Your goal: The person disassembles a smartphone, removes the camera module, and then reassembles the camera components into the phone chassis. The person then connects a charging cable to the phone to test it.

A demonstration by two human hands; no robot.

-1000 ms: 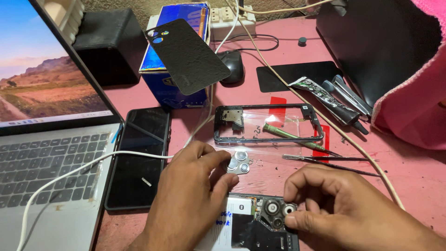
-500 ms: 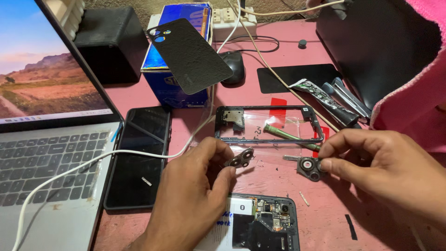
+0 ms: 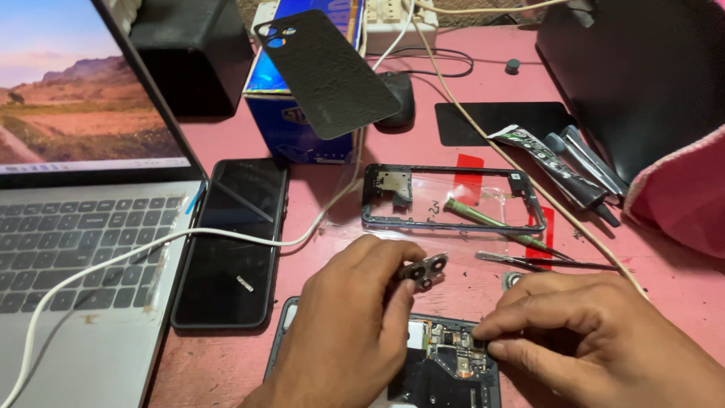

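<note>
Pinching a small camera bezel (image 3: 424, 270) between thumb and fingertips, the left hand (image 3: 351, 329) is holding it just above the pink surface (image 3: 664, 295), beside the opened phone (image 3: 445, 366). The fingers are closing around the part, so this hand is not open. The right hand (image 3: 604, 340) is resting with its fingertips drawn together on the upper corner of the phone's board; whether it is gripping anything there I cannot tell.

The bezel is looking thin, light and stiff, with two round lens holes, and I am judging it easy to bend or scratch, so holding it by the outer edges seems safest. The phone is lying open, its board bare and fragile; its frame sides are the better place to take it.

Nearby a plastic frame (image 3: 453, 198), a green screwdriver (image 3: 491, 223) and tweezers (image 3: 544, 262) are lying, and a second phone (image 3: 230, 242) is lying by the laptop (image 3: 83, 249).
</note>
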